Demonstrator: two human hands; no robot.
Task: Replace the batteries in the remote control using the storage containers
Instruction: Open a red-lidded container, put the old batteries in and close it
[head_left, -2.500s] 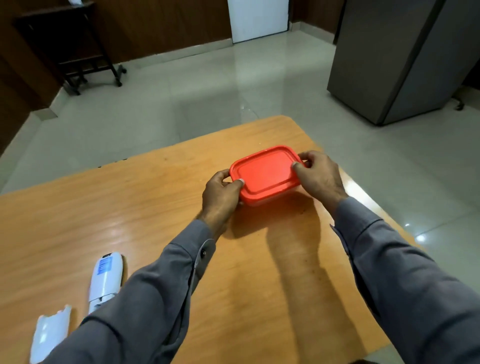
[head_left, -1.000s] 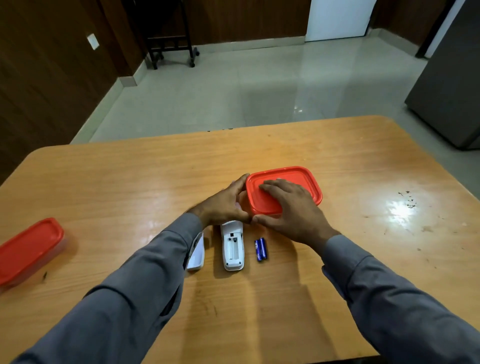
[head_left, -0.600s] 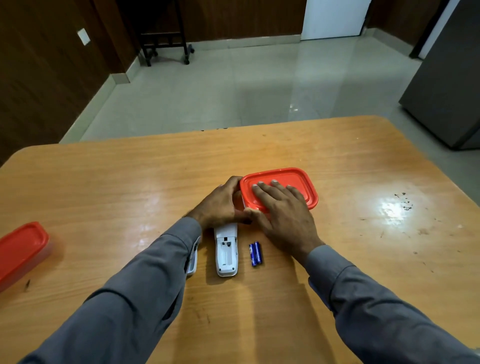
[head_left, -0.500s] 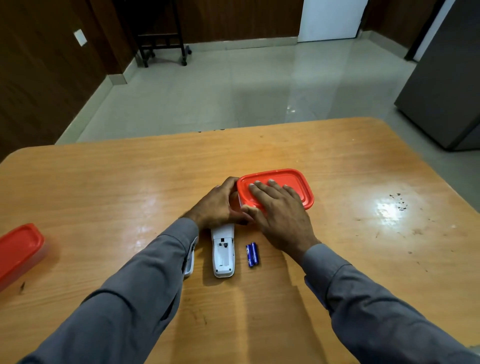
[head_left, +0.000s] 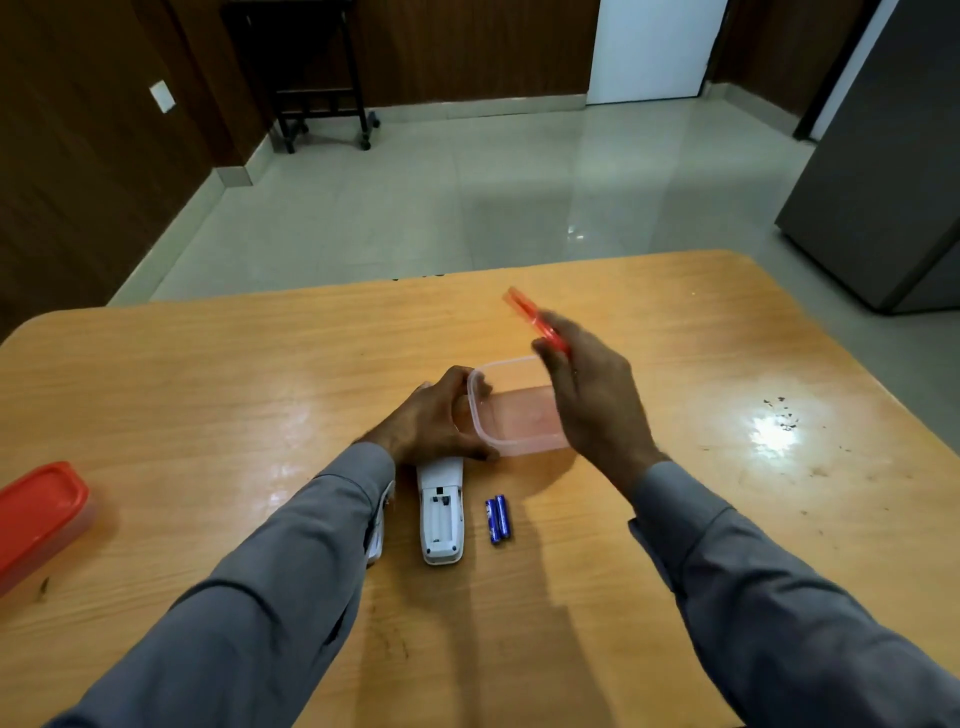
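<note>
Head view, items as we log them:

1. Clear container (head_left: 514, 415), mid-table, lid off, looks empty. Our left hand (head_left: 434, 421) is wrapped round its near-left corner, fingers curled on the rim.
2. Red lid (head_left: 532, 319), blurred, tilted on edge above the container's far-right side; our right hand (head_left: 592, 400) pinches it, fingers mostly straight.
3. Remote control (head_left: 440, 512), white, back up, battery bay open, just below the left hand; its top end is tucked under that hand.
4. Two blue batteries (head_left: 497, 518), side by side, touching, just right of the remote.
5. White piece (head_left: 378, 530), prob. the battery cover, left of the remote, mostly hidden by our left sleeve.
6. Second container w/ red lid (head_left: 39, 512), closed, at the left table edge, well apart from the rest.

Surface: wooden table (head_left: 208, 405), glossy, dark specks (head_left: 779, 415) near a glare patch at right. Room: pale tile floor, wood-panel walls, dark cart (head_left: 317, 78), white door (head_left: 652, 49), grey cabinet (head_left: 893, 171).

Edges: far and right table areas lie bare; both sleeves cover the near edge.
</note>
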